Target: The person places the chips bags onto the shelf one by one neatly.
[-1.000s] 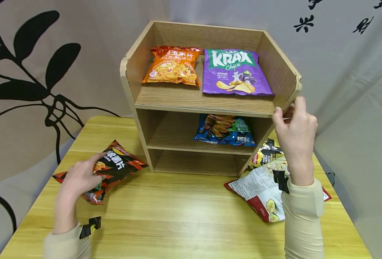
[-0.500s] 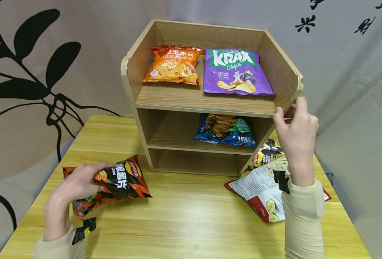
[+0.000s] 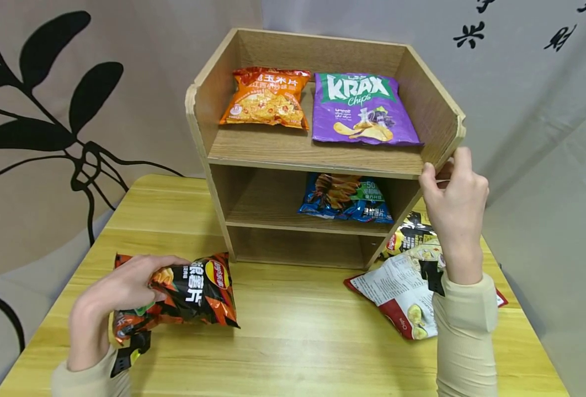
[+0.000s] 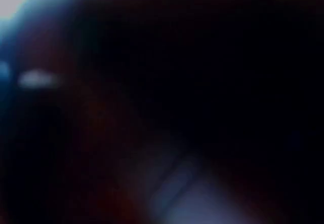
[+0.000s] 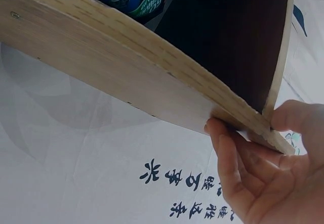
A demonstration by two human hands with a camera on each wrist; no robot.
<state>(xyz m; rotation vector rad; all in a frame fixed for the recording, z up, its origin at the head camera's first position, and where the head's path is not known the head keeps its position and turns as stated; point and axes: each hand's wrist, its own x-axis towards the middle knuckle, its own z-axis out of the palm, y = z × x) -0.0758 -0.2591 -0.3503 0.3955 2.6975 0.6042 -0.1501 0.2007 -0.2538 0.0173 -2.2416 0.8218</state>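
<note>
At the left of the head view my left hand (image 3: 129, 284) grips a black and orange chip bag (image 3: 198, 292), thumb on the near side and fingers over the top. The bag is tilted up in front of the shelf's left corner. The left wrist view is dark and blurred. My right hand (image 3: 454, 212) pinches the right side panel of the wooden shelf (image 3: 318, 160). In the right wrist view, that hand (image 5: 268, 168) has its thumb on the inner side and fingers against the outer face of the panel (image 5: 167, 77).
An orange snack bag (image 3: 268, 102) and a purple chip bag (image 3: 362, 113) lie on the top shelf. A blue chip bag (image 3: 345, 198) is on the middle shelf. Right of the unit, a white and red bag (image 3: 397, 295) and a yellow and black bag (image 3: 412, 234) lie on the table (image 3: 293, 336).
My left hand has drawn the black and orange chip bag toward me and turned it, so its printed end swings nearer and faces right. The right hand stays on the shelf panel.
</note>
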